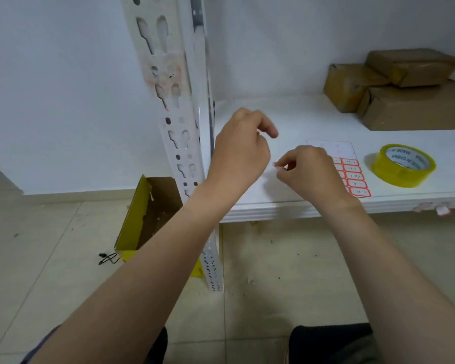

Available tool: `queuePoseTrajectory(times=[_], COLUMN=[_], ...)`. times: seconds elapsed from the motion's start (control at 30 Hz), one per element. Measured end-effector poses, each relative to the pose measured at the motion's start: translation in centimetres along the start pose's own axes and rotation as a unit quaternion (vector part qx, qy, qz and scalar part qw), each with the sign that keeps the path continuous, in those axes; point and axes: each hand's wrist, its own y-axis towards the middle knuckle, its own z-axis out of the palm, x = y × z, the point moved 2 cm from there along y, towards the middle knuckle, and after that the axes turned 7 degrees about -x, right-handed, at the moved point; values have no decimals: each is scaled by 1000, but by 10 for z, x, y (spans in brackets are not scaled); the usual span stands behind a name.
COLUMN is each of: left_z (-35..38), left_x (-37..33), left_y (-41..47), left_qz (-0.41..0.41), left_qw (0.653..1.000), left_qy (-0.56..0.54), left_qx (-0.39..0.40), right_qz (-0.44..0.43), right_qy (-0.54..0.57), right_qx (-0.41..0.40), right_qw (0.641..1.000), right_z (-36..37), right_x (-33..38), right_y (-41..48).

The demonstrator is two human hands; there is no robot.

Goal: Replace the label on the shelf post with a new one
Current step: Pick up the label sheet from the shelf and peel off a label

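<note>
The white perforated shelf post [180, 143] rises at centre left, with brownish residue and a tiny pink scrap near its upper holes. A sheet of red-bordered labels [353, 177] lies on the white shelf [300, 119], partly hidden by my right hand. My right hand [310, 170] pinches a small whitish label piece [275, 165] between thumb and finger, just above the shelf. My left hand [241, 151] hovers beside the post, fingers loosely curled with the index finger out; I cannot tell whether it holds anything.
A roll of yellow tape [402, 164] stands on the shelf to the right. Three brown parcels [405, 88] are stacked at the back right. A yellow cardboard box [147, 214] sits on the tiled floor behind the post. Peeled scraps [434, 207] cling to the shelf's front edge.
</note>
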Motion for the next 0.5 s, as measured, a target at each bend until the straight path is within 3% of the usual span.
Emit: queuePoseTrajectory(times=[0.17,0.5], left_z=[28,49], left_x=[27,24], left_y=[2,6], left_qz=[-113,-148], left_qw=[992,987], left_qy=[8,-26], left_qx=[60,64], right_qz=[-31,-53], right_qy=[-58,-68], right_qx=[42,118], right_qw=[997,989], right_z=[21,25], right_x=[-5,-4], right_y=[-6,-11])
